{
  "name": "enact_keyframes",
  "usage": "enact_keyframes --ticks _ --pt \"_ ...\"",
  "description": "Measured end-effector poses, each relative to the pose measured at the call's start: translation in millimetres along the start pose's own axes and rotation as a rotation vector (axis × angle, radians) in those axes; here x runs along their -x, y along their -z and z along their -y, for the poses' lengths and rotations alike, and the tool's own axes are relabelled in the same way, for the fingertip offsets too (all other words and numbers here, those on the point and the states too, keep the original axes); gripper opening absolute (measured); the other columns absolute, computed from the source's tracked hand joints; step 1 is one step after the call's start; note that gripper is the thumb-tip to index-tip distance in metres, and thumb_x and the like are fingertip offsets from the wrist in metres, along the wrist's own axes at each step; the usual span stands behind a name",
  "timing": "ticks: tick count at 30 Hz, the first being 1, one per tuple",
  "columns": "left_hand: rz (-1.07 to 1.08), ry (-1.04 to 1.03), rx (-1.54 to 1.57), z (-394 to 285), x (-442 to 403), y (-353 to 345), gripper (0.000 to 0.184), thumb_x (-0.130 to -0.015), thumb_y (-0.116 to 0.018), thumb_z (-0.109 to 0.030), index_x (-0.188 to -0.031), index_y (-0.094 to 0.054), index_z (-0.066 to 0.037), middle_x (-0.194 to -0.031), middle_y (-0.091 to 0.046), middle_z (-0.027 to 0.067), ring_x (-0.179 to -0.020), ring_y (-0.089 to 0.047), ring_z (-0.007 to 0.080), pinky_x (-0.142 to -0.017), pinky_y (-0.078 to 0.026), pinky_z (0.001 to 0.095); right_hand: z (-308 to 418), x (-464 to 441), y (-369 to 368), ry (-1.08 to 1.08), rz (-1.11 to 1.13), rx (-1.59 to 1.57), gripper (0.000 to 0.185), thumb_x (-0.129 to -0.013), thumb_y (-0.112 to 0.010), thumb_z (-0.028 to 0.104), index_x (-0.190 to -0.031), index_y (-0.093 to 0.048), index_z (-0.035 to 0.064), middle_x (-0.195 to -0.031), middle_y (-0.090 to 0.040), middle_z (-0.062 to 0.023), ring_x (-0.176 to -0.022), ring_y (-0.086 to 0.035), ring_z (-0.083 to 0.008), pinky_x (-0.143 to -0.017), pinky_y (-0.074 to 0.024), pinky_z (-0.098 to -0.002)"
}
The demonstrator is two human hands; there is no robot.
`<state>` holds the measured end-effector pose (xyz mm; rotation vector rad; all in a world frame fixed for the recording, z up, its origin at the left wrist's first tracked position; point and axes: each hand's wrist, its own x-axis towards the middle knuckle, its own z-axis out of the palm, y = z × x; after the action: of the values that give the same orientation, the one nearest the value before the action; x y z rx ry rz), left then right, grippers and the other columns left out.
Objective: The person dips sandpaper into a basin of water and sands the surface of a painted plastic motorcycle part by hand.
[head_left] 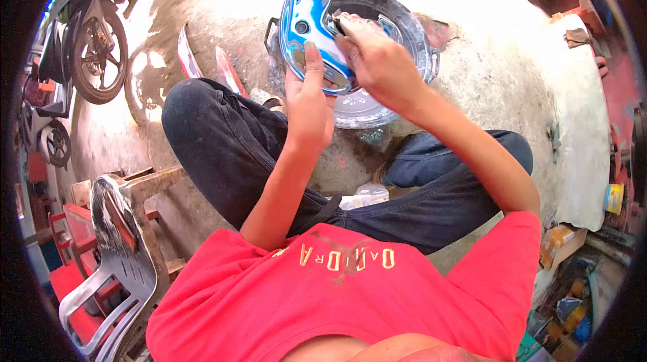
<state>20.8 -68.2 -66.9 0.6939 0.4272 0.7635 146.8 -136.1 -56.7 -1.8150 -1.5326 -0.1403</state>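
Observation:
A curved, glossy blue and white panel [301,8], apparently a motorcycle body panel with round holes, is held up over a round basin [367,118]. My left hand [311,96] grips its lower end, thumb on the face and fingers behind. My right hand [377,55] is closed at the panel's right edge, fingertips pressed together against it. A small dark bit shows at those fingertips, too little to name. Inside the basin a blue-patterned piece [389,27] is partly visible behind my right hand.
Two red and white panels [230,71] lie on the concrete floor left of the basin. A motorcycle wheel [100,52] stands at upper left. A worn plastic chair [128,247] is at lower left. On the right are a long pale slab [583,140] and a yellow can [613,198].

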Motion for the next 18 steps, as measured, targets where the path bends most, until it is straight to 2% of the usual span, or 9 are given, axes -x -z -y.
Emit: enact_keyframes --ticks 5,6,9,11,13,16,18 --pt "-0.031 -0.02 -0.117 9 0 6 0.035 -0.106 -0.05 -0.026 -0.135 -0.046 -0.008 -0.126 -0.059 0.0064 -0.113 -0.059 0.0182 -0.096 -0.05 0.0376 16 7 -13 -0.079 -0.046 -0.242 0.037 -0.098 -0.052 0.016 -0.126 -0.055 -0.0082 -0.128 -0.058 -0.031 -0.121 -0.056 -0.0433 -0.103 -0.0449 -0.046" --pt "-0.01 -0.063 -0.155 11 2 1 0.037 -0.106 -0.05 -0.026 -0.136 -0.046 -0.006 -0.126 -0.059 0.0064 -0.114 -0.058 0.0172 -0.095 -0.05 0.0372 15 2 -9 -0.16 -0.023 -0.226 0.038 -0.099 -0.05 0.017 -0.127 -0.054 -0.0095 -0.128 -0.057 -0.0323 -0.122 -0.055 -0.0434 -0.104 -0.0445 -0.0458" --pt "-0.038 -0.124 -0.275 20 -1 6 0.037 -0.106 -0.049 -0.025 -0.137 -0.046 -0.006 -0.125 -0.058 0.0066 -0.114 -0.058 0.0164 -0.096 -0.049 0.037 19 -2 -13 -0.227 -0.007 -0.294 0.04 -0.098 -0.051 0.016 -0.127 -0.053 -0.0108 -0.128 -0.056 -0.0338 -0.123 -0.053 -0.0444 -0.106 -0.0429 -0.0454" --pt "-0.036 -0.116 -0.245 19 -4 13 0.036 -0.106 -0.049 -0.024 -0.137 -0.046 -0.006 -0.127 -0.058 0.0061 -0.115 -0.058 0.016 -0.096 -0.049 0.0345 30 8 -18 -0.06 -0.037 -0.281 0.042 -0.097 -0.051 0.015 -0.129 -0.051 -0.0117 -0.127 -0.055 -0.0352 -0.126 -0.051 -0.046 -0.108 -0.0408 -0.0457" --pt "-0.042 -0.121 -0.185 17 -5 8 0.035 -0.106 -0.048 -0.023 -0.137 -0.047 -0.006 -0.128 -0.058 0.0062 -0.116 -0.057 0.0161 -0.097 -0.048 0.0332 30 0 -15 -0.08 -0.031 -0.306 0.042 -0.097 -0.052 0.015 -0.129 -0.05 -0.012 -0.127 -0.055 -0.0351 -0.127 -0.051 -0.0451 -0.108 -0.0409 -0.046" --pt "-0.055 -0.069 -0.135 15 0 3 0.034 -0.107 -0.046 -0.021 -0.137 -0.047 -0.005 -0.13 -0.058 0.0066 -0.117 -0.057 0.017 -0.098 -0.048 0.0346 39 -19 12 -0.446 0.239 -0.417 0.041 -0.096 -0.053 0.015 -0.129 -0.051 -0.0111 -0.127 -0.056 -0.034 -0.126 -0.052 -0.0451 -0.108 -0.0409 -0.0463" --pt "-0.076 -0.083 -0.157 17 -7 13 0.035 -0.107 -0.047 -0.023 -0.137 -0.046 -0.006 -0.13 -0.058 0.0064 -0.118 -0.057 0.0172 -0.1 -0.048 0.0368 27 -1 -16 -0.122 0.021 -0.258 0.039 -0.096 -0.052 0.014 -0.126 -0.052 -0.0101 -0.124 -0.058 -0.0333 -0.122 -0.054 -0.0455 -0.105 -0.0427 -0.0467"
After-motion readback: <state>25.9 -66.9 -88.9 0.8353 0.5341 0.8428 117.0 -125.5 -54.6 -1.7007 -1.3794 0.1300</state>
